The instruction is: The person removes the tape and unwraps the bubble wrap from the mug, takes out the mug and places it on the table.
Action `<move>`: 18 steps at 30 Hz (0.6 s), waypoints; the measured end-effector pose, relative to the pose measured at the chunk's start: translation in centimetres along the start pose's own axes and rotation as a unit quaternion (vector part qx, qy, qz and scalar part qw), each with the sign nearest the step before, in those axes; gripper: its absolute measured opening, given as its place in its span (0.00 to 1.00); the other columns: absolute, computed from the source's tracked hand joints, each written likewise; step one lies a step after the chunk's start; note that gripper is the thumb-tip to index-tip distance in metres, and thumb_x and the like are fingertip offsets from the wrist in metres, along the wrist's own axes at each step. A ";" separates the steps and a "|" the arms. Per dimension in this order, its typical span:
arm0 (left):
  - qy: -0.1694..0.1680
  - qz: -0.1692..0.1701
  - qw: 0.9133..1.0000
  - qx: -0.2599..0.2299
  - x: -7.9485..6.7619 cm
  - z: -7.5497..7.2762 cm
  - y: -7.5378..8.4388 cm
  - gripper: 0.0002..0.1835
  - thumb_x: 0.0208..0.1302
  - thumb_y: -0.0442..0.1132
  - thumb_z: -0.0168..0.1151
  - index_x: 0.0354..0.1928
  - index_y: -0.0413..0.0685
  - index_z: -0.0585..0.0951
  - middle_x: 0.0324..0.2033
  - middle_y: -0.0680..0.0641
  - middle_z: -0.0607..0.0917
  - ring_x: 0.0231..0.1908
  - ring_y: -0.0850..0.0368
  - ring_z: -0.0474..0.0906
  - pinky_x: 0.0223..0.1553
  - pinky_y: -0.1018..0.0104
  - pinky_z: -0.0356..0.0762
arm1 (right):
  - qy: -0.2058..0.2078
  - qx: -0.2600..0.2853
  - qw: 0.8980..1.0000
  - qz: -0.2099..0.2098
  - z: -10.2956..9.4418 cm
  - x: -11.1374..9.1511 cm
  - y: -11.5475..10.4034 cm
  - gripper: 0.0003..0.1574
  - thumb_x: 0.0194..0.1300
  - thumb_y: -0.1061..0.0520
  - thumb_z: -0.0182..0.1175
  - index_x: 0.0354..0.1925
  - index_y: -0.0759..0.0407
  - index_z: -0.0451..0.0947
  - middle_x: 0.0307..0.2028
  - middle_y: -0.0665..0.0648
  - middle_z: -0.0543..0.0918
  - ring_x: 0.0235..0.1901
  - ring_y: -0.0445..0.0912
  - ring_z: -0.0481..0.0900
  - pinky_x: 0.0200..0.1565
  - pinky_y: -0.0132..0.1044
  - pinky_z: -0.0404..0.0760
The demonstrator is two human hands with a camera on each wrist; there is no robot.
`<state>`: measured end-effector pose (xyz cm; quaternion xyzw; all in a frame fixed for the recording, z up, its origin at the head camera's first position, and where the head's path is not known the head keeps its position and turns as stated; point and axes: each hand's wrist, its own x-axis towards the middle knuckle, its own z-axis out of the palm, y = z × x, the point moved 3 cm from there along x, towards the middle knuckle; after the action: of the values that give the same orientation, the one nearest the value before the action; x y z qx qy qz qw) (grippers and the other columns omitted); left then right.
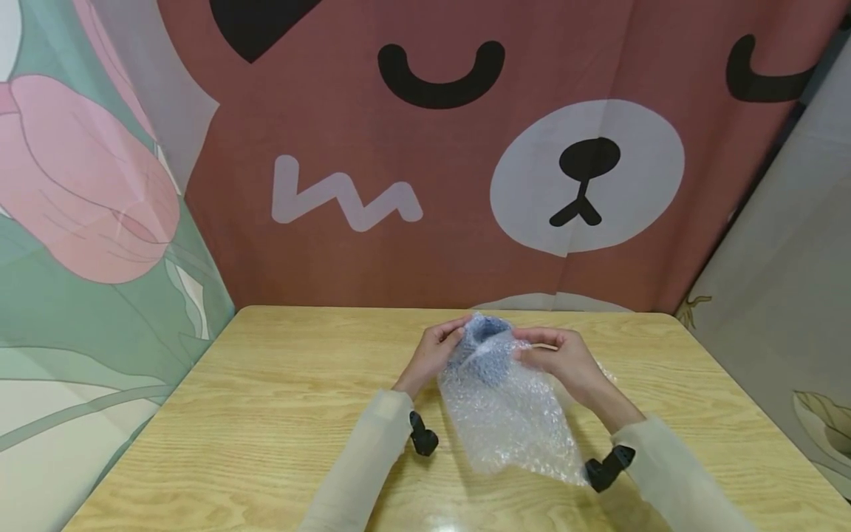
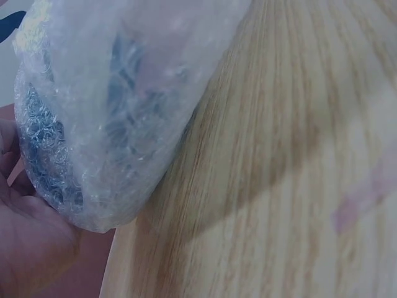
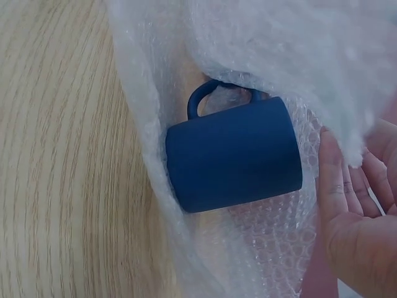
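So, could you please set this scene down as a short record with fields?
Item: blue mug with a handle
Covering: bubble wrap, partly around the mug, whose side shows bare in the right wrist view
Left hand: holds the wrap at the mug
Right hand: pinches the wrap
Surface: wooden table
Backdrop: cloth with a cartoon face

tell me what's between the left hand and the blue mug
Bubble wrap lies between the left hand and the blue mug; the left wrist view shows it, with blue visible through the layer.
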<state>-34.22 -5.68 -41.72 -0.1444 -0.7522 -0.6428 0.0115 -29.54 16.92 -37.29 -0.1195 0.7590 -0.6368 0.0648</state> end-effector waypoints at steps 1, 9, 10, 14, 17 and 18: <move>-0.001 0.001 1.000 -0.001 0.0 0.0 0.0 0.18 0.75 0.38 0.50 0.63 0.50 0.77 0.62 0.52 0.75 0.63 0.58 0.67 0.60 0.60 0.67 | 0.000 -0.002 1.000 -0.002 0.0 -0.2 -0.2 0.32 0.60 0.57 0.70 0.59 0.69 0.75 0.59 0.63 0.76 0.48 0.45 0.81 0.48 0.39 0.80; -0.013 0.005 1.000 -0.008 -1.1 -0.1 2.3 0.19 0.75 0.33 0.48 0.64 0.38 0.74 0.63 0.43 0.73 0.65 0.49 0.65 0.62 0.54 0.64 | -0.009 -0.019 0.999 -0.025 0.1 -1.4 -1.1 0.28 0.60 0.58 0.70 0.55 0.71 0.77 0.56 0.64 0.78 0.43 0.46 0.83 0.43 0.40 0.82; -0.012 0.004 1.000 -0.008 -0.9 -0.1 1.9 0.19 0.75 0.33 0.48 0.64 0.39 0.74 0.63 0.44 0.73 0.65 0.49 0.65 0.62 0.55 0.64 | -0.010 -0.021 0.999 -0.028 0.1 -1.6 -1.1 0.28 0.59 0.59 0.70 0.55 0.71 0.77 0.55 0.65 0.79 0.42 0.47 0.83 0.42 0.41 0.82; -0.005 0.003 1.000 -0.007 -0.1 -0.1 0.2 0.19 0.75 0.36 0.50 0.64 0.45 0.76 0.63 0.48 0.74 0.64 0.52 0.66 0.62 0.57 0.64 | -0.012 -0.035 0.999 -0.030 0.1 -2.2 -1.1 0.26 0.59 0.59 0.70 0.54 0.70 0.78 0.49 0.64 0.82 0.39 0.48 0.83 0.39 0.41 0.82; 0.002 0.006 1.000 -0.002 0.1 0.0 -0.3 0.18 0.75 0.38 0.50 0.63 0.48 0.77 0.62 0.50 0.75 0.64 0.55 0.67 0.61 0.59 0.66 | -0.011 -0.043 0.999 -0.029 0.0 -2.6 -0.9 0.25 0.59 0.59 0.70 0.53 0.70 0.79 0.45 0.63 0.84 0.38 0.47 0.83 0.37 0.41 0.82; 0.003 0.008 1.000 -0.002 0.2 0.0 -0.3 0.18 0.75 0.38 0.50 0.63 0.48 0.77 0.62 0.50 0.75 0.63 0.55 0.67 0.61 0.59 0.66 | -0.012 -0.044 0.999 -0.028 0.0 -2.7 -0.8 0.25 0.59 0.59 0.70 0.52 0.70 0.79 0.44 0.62 0.84 0.38 0.47 0.83 0.37 0.41 0.82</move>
<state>-34.46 -5.70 -41.99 -0.1481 -0.7499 -0.6445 0.0183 -26.81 17.51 -36.67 -0.1508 0.7821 -0.6026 0.0504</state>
